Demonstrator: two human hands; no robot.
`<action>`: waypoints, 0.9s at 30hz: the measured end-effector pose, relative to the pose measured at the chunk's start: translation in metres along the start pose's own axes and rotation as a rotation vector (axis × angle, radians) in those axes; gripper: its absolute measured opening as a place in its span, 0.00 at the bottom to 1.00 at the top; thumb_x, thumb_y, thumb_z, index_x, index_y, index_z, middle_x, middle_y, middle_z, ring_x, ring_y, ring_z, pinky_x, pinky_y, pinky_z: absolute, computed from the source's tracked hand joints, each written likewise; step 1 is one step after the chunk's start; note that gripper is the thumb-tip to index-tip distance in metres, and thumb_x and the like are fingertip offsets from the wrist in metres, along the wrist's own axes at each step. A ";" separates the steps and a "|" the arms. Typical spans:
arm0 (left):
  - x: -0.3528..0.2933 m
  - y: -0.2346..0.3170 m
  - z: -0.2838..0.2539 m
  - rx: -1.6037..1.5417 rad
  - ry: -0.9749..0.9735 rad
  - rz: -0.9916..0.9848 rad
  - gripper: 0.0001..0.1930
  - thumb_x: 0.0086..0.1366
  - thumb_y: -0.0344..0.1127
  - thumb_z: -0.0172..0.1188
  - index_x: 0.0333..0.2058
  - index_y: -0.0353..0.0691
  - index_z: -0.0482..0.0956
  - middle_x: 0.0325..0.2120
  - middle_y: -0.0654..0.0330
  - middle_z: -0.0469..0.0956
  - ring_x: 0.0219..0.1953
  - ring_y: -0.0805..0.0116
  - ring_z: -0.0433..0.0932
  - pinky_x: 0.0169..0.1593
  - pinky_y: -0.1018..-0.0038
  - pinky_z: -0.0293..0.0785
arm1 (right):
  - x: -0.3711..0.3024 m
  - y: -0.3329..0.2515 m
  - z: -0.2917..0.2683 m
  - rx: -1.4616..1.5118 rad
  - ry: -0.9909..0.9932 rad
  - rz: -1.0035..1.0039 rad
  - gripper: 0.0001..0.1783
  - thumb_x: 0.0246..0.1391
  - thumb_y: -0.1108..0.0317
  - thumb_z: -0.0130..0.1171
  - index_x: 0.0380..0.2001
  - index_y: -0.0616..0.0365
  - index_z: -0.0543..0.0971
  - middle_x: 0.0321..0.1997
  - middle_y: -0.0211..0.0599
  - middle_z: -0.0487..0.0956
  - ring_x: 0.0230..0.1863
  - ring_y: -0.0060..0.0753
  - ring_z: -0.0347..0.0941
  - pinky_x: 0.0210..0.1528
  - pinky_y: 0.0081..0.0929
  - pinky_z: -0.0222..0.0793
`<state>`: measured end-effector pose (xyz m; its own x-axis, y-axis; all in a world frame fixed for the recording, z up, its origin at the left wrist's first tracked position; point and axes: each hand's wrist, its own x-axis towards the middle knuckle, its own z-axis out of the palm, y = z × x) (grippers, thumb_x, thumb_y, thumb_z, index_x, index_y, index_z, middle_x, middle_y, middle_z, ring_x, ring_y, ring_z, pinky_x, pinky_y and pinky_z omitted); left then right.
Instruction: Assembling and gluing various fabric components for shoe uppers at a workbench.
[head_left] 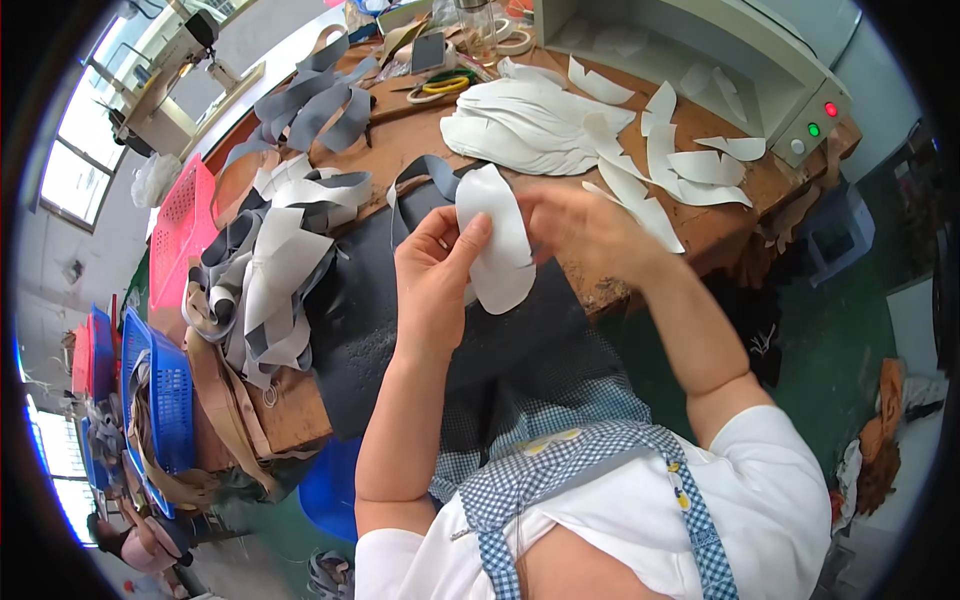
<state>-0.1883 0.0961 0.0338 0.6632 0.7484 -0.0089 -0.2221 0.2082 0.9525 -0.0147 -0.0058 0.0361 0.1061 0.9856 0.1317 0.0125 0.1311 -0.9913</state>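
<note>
L hand: grasping white pc at its L edge, thumb on face, fingers behind.
R hand: at pc's R edge, blurred; can't tell if gripping.
Pc: held up over blk mat, long rounded edges, small nick low on R side.
Mat: bare stretch L of L forearm, some room there.
L side: strip heap, just beside mat, crowding it; pink basket beyond.
Far side: white pile nr R hand; bare tabletop L of pile; scissors behind.
R side: table edge under R hand; floor past it.
</note>
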 end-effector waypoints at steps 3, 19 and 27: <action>0.007 -0.002 -0.006 0.094 0.010 0.043 0.12 0.68 0.35 0.60 0.44 0.31 0.79 0.32 0.66 0.80 0.33 0.81 0.76 0.37 0.82 0.71 | -0.014 0.032 0.028 0.187 0.070 0.097 0.17 0.63 0.65 0.57 0.51 0.63 0.76 0.41 0.33 0.80 0.41 0.21 0.76 0.44 0.21 0.74; 0.000 -0.039 -0.036 1.022 -0.103 0.054 0.13 0.67 0.33 0.57 0.46 0.31 0.79 0.31 0.53 0.83 0.31 0.68 0.81 0.40 0.74 0.74 | -0.022 0.062 0.037 0.246 0.385 0.068 0.18 0.57 0.73 0.62 0.50 0.61 0.75 0.44 0.32 0.80 0.42 0.21 0.77 0.46 0.22 0.73; -0.018 -0.031 -0.031 0.359 0.010 -0.161 0.14 0.72 0.33 0.51 0.50 0.30 0.78 0.37 0.62 0.81 0.40 0.77 0.75 0.47 0.78 0.71 | -0.016 0.050 0.052 0.229 0.424 -0.030 0.24 0.55 0.78 0.62 0.54 0.63 0.69 0.47 0.38 0.78 0.44 0.25 0.79 0.46 0.25 0.78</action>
<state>-0.2157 0.0955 -0.0052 0.6614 0.7308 -0.1686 0.1500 0.0914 0.9845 -0.0679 -0.0095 -0.0158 0.5058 0.8568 0.1003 -0.1929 0.2256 -0.9549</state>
